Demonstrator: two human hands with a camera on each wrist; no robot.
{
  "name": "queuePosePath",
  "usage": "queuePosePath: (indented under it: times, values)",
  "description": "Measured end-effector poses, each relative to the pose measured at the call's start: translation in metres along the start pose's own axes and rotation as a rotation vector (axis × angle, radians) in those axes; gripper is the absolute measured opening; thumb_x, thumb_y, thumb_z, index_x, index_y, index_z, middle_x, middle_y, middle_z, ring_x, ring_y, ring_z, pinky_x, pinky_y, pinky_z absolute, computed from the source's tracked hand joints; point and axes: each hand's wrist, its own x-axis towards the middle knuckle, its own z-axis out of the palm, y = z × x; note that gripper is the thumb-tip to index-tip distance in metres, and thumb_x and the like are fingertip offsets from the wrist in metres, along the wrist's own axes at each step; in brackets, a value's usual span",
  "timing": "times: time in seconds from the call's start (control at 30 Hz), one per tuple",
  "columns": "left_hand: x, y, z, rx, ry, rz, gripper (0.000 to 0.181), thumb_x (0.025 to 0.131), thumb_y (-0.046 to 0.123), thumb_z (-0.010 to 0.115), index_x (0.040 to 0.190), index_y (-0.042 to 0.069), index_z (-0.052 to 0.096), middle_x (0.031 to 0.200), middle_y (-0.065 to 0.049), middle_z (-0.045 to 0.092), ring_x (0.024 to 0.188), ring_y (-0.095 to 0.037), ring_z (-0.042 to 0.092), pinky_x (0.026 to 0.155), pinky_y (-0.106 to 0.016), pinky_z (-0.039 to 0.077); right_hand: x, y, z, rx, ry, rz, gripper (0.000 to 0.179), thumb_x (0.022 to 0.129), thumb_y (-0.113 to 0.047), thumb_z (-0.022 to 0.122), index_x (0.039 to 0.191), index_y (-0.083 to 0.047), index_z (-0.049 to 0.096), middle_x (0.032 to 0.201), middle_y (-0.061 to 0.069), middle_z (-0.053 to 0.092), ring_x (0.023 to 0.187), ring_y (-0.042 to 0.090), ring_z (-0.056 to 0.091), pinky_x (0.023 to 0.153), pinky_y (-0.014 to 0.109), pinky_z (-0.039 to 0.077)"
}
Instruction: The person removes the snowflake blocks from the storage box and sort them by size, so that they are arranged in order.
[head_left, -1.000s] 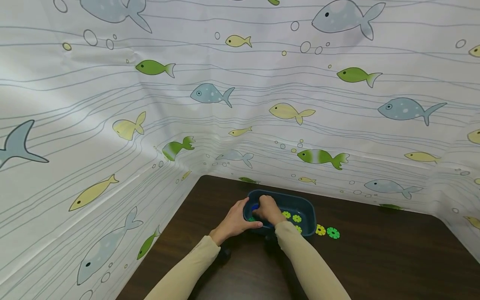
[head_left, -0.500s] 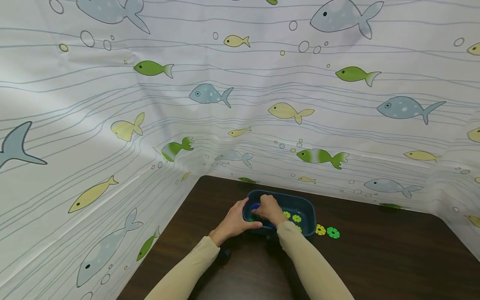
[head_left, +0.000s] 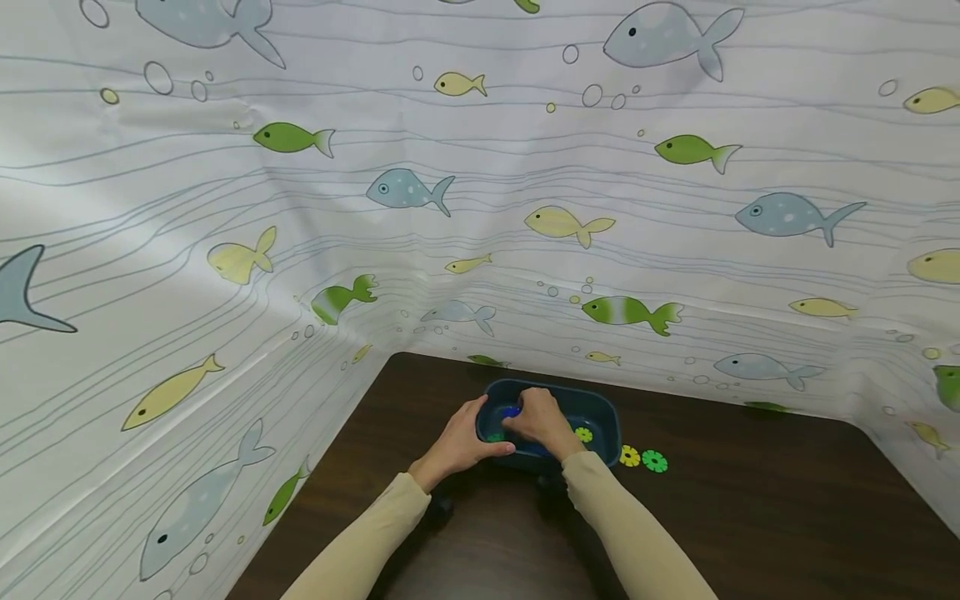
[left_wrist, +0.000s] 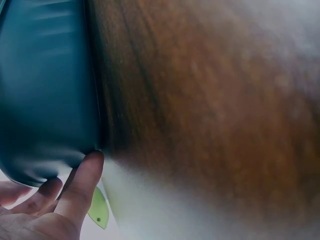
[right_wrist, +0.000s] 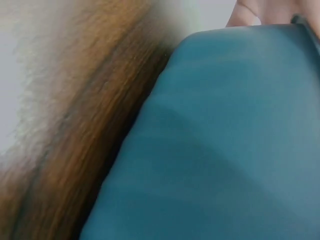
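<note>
A dark blue-green plastic basin (head_left: 600, 402) stands on the table with small flower-shaped discs inside. My left hand (head_left: 457, 442) holds its left end, thumb along the near side and fingers round the end. In the left wrist view the fingertips of the left hand (left_wrist: 65, 205) press against the wall of the basin (left_wrist: 50, 100). My right hand (head_left: 542, 419) reaches down into the basin, fingers bent, beside a blue piece (head_left: 512, 412). Its fingertips are hidden, and I cannot tell whether they pinch a disc. A yellow-green disc (head_left: 583, 434) shows right of that hand.
A yellow disc (head_left: 630, 456) and a green disc (head_left: 655, 461) lie on the dark wooden table (head_left: 750, 492), just right of the basin. A white sheet with printed fish (head_left: 555, 150) rises along the back and left sides of the table.
The head view has shifted slightly, moving the scene a little leftward. Fewer yellow-green discs show beside the right forearm. Both hands keep nearly the same places at the basin.
</note>
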Motion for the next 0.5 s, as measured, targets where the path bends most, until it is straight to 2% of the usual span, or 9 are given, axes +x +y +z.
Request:
queuePosePath:
  times: [0.17, 0.33, 0.5]
  values:
    - [-0.003, 0.000, 0.001, -0.006, 0.005, -0.006, 0.113, 0.088, 0.056, 0.087, 0.169, -0.001, 0.032, 0.170, -0.029, 0.040, 0.151, -0.049, 0.048, 0.123, -0.070, 0.044, -0.016, -0.001, -0.008, 0.010, 0.072, -0.014, 0.050, 0.089, -0.034, 0.088, 0.114, 0.008, 0.077, 0.110, 0.023, 0.077, 0.089, 0.029, 0.073, 0.088, 0.051, 0.068]
    - [-0.004, 0.002, 0.001, -0.016, 0.007, -0.020, 0.112, 0.088, 0.054, 0.087, 0.170, 0.001, 0.032, 0.170, -0.028, 0.040, 0.151, -0.047, 0.048, 0.123, -0.070, 0.044, -0.045, -0.028, -0.037, 0.042, 0.087, 0.033, 0.044, 0.089, -0.023, 0.088, 0.116, 0.009, 0.077, 0.115, 0.024, 0.078, 0.096, 0.033, 0.076, 0.094, 0.053, 0.067]
    - [-0.004, 0.004, 0.000, -0.013, 0.011, -0.023, 0.112, 0.088, 0.054, 0.087, 0.169, 0.001, 0.032, 0.170, -0.027, 0.041, 0.152, -0.048, 0.047, 0.122, -0.071, 0.044, -0.058, -0.022, -0.047, 0.082, 0.132, 0.024, 0.041, 0.090, -0.022, 0.086, 0.118, 0.007, 0.077, 0.114, 0.022, 0.076, 0.094, 0.029, 0.073, 0.092, 0.052, 0.068]
